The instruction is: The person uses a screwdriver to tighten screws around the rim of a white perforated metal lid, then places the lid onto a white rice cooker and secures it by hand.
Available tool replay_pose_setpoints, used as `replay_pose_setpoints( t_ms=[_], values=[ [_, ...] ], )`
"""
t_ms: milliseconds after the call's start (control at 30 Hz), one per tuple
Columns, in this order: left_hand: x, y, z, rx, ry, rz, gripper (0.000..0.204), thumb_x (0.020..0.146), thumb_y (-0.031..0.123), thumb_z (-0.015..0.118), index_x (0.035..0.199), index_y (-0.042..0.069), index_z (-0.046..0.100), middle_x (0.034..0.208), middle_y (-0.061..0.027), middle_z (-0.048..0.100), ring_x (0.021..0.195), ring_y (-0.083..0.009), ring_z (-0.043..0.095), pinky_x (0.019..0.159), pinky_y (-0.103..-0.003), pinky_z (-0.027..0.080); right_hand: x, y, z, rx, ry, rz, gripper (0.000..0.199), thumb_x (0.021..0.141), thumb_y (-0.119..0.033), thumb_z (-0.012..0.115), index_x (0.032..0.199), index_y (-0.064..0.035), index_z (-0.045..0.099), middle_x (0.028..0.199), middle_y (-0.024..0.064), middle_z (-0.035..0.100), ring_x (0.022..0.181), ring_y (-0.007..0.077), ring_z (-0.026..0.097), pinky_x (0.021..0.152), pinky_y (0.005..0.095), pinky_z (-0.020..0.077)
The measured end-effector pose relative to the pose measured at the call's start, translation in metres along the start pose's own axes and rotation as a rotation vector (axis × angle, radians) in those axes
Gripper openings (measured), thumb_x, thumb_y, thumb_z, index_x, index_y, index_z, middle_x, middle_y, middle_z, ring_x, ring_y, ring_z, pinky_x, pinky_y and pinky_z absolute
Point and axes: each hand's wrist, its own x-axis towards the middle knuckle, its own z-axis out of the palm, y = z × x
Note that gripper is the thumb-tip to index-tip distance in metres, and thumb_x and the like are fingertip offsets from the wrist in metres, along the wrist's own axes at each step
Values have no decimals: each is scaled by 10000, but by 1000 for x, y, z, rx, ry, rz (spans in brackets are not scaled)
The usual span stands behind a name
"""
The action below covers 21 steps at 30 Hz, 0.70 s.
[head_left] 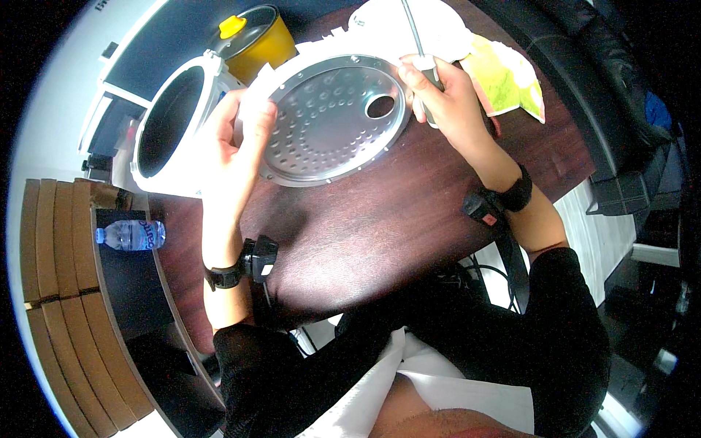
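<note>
A round metal disc with rows of dimples and one oval hole stands tilted over the dark wooden table, with small screws or rivets around its rim. My left hand is closed at the disc's left edge, thumb and fingers on a white part there. Glare washes out part of that grip. To the disc's right, my right hand is wrapped round the grey handle of a screwdriver, whose thin shaft points up and away from me. Left of my left hand lies a white drum-shaped housing with a dark round opening.
A yellow pot with a dark lid and yellow knob stands behind. Green-and-white printed sheets lie at the far right of the brown table. A water bottle and stacked brown boxes are at left, a black chair at right.
</note>
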Motion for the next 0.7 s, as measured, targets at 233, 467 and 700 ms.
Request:
replay_pose_setpoints(
  t_ms=[233, 467, 700],
  values=[
    [-6, 27, 1, 174, 137, 221, 410, 816, 257, 762, 1130, 33, 621, 860, -78, 693, 743, -124, 652, 650, -246, 514, -5, -12, 5, -129, -59, -71, 304, 879, -275, 690, 1035, -20, 641, 720, 1, 621, 609, 68, 553, 564, 228, 444],
    [-10, 36, -3, 181, 138, 309, 397, 760, 259, 807, 1049, 39, 648, 782, -86, 677, 650, -105, 629, 566, -224, 478, -15, -16, 12, -273, -61, -199, 331, 824, -219, 743, 1047, -4, 628, 801, 55, 637, 747, 97, 586, 685, 259, 475],
    [-12, 42, -6, 309, 145, 240, 346, 739, 305, 825, 786, 35, 615, 514, -15, 520, 439, -62, 431, 422, -232, 299, -18, -18, 12, -295, -48, -217, 330, 812, -210, 756, 1033, -4, 624, 773, 62, 629, 712, 110, 589, 663, 259, 477]
  ],
)
